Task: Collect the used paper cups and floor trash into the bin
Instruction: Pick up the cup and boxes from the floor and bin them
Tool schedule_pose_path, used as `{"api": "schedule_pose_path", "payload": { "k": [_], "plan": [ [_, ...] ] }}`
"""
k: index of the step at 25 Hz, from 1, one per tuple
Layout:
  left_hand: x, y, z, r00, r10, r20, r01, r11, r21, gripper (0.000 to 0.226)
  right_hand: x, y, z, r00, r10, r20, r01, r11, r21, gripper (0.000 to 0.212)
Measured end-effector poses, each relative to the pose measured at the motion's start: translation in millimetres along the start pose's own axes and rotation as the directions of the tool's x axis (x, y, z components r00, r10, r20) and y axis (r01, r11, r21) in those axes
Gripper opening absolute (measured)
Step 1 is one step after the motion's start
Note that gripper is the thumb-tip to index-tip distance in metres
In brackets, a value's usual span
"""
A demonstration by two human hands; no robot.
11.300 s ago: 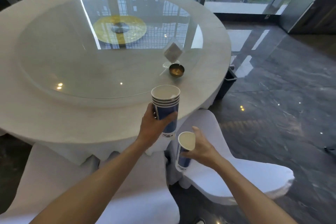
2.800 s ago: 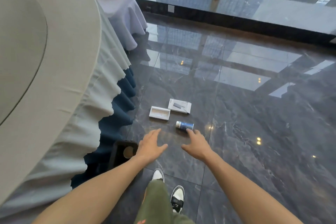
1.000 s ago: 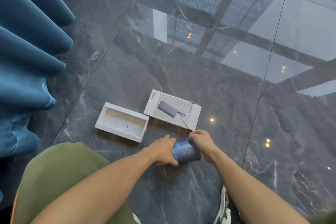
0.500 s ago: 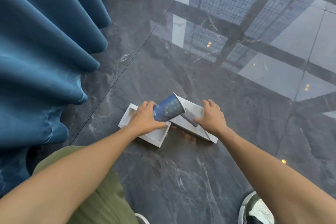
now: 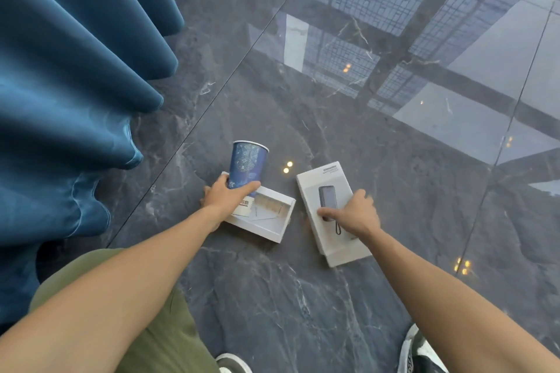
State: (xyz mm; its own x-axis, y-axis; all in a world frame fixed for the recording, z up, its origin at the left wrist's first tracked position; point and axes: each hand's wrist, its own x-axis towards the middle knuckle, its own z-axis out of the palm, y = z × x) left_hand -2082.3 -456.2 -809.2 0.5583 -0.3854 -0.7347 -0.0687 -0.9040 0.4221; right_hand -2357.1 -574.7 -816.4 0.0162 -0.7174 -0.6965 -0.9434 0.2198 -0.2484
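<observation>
Since half a second ago, the right hand (image 5: 354,213) is dragging the flat white cardboard box lid (image 5: 331,212) rightward, apart from the open white box tray (image 5: 263,216), while the left hand (image 5: 225,198) is tipping the blue patterned paper cup (image 5: 248,164) more upright.

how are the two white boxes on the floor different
The open tray under the left hand faces up and shows its hollow inside; the closed box under the right hand shows a printed device picture. The tray looks shallower. Both are white cardboard lying flat on the floor.
</observation>
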Motion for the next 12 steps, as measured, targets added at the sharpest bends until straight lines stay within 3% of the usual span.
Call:
{"api": "schedule_pose_path", "payload": {
  "k": [3,6,9,12],
  "plan": [
    [-13,4,3,0.997,0.007,0.075,0.001,0.995,-0.098,0.1,-12,9,18,0.994,0.081,0.071,-0.102,0.917,0.385,0.09],
    [-14,2,6,0.992,0.023,0.125,-0.008,0.994,-0.112,0.1,-10,24,29,0.994,0.082,0.068,-0.106,0.809,0.578,0.069],
    [-21,9,3,0.977,0.096,0.19,-0.068,0.987,-0.146,0.094,-11,39,19,0.996,0.051,0.079,-0.092,0.701,0.707,0.029],
    [-37,22,6,0.926,0.156,0.344,-0.106,0.981,-0.161,0.092,-9,55,8,0.99,0.051,0.129,-0.13,0.668,0.733,0.028]
  ]
}}
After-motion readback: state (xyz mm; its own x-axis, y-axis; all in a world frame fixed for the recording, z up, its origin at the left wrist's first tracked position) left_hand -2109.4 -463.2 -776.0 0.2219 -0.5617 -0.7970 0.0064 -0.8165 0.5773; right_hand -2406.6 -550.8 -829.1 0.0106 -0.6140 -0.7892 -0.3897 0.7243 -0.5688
